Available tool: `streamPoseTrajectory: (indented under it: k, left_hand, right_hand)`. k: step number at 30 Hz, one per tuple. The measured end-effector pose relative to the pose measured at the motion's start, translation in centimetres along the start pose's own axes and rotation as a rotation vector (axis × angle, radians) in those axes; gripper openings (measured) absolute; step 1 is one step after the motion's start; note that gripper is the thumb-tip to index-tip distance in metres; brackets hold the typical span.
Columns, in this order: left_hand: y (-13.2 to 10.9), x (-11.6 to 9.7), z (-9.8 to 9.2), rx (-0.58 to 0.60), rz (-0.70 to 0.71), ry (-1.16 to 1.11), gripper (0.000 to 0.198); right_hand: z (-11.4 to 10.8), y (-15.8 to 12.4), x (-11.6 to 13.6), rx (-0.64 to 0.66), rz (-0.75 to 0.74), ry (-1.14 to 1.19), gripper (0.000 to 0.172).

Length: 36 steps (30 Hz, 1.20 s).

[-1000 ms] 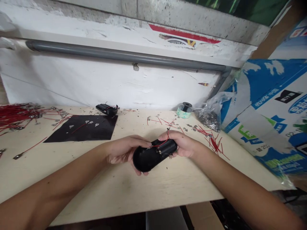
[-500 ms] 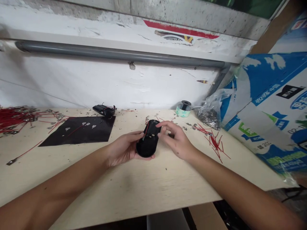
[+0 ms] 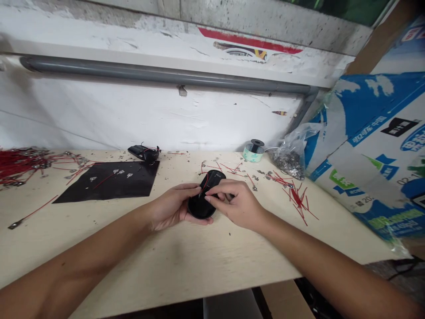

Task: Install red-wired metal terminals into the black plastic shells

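Observation:
A black oval plastic shell [image 3: 200, 209] is tilted above the tabletop, its hollow side towards me. My left hand [image 3: 172, 203] grips it from the left, thumb on the rim and fingers underneath. A thin red wire [image 3: 207, 179] curves inside the shell's upper half. Over the shell's middle, my right hand [image 3: 241, 200] is closed in a pinch, thumb and forefinger together close to the wire's lower end. Whatever lies between those fingertips is too small to make out. The right hand covers part of the shell's right side.
A black mat [image 3: 113, 186] bears small metal tabs, with another black shell [image 3: 144, 153] behind it. Red wires [image 3: 23, 165] are heaped at far left; more wires [image 3: 299, 201] lie at right. A tape roll [image 3: 253, 153], a bag of metal pieces [image 3: 292, 161] and a printed carton [image 3: 372, 155] stand rightward.
My right hand has moved left and down over the shell, its fingers closing into a pinch. The red wire now bends in a curve. My left hand keeps its hold.

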State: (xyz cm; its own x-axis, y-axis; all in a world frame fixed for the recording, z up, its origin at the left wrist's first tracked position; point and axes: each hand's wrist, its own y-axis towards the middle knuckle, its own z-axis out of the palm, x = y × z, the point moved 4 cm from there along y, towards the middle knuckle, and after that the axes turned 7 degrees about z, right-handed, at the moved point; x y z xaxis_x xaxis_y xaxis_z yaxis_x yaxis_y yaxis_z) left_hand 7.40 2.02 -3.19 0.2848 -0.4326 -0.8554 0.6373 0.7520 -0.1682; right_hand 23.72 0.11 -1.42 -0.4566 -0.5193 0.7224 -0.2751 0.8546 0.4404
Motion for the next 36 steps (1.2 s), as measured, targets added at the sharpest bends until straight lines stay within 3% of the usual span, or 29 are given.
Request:
streamPoseTrajectory:
  k: [8,13,20,27,36]
  left_hand:
    - [0.1,0.3,0.1,-0.039,-0.009,0.009,0.021]
    - [0.0,0.3,0.3,-0.017,-0.039,0.073,0.028]
    - [0.0,0.3,0.2,-0.009,-0.050,0.088,0.034]
    - [0.1,0.3,0.1,-0.020,-0.039,0.039,0.028]
    - [0.0,0.2,0.0,-0.015,-0.039,0.081,0.030]
  right_hand:
    - [-0.1,-0.2,0.8,0.002,-0.243,-0.376,0.019]
    - [0.0,-0.2,0.9,-0.024,-0.352,-0.494,0.020]
    - [0.4,-0.2,0.9,-0.041,-0.335,-0.564,0.023]
    - [0.5,-0.2,1.3,0.059,-0.428,-0.682,0.022]
    - [0.2,-0.4,1.3,0.085,-0.414,-0.681,0.038]
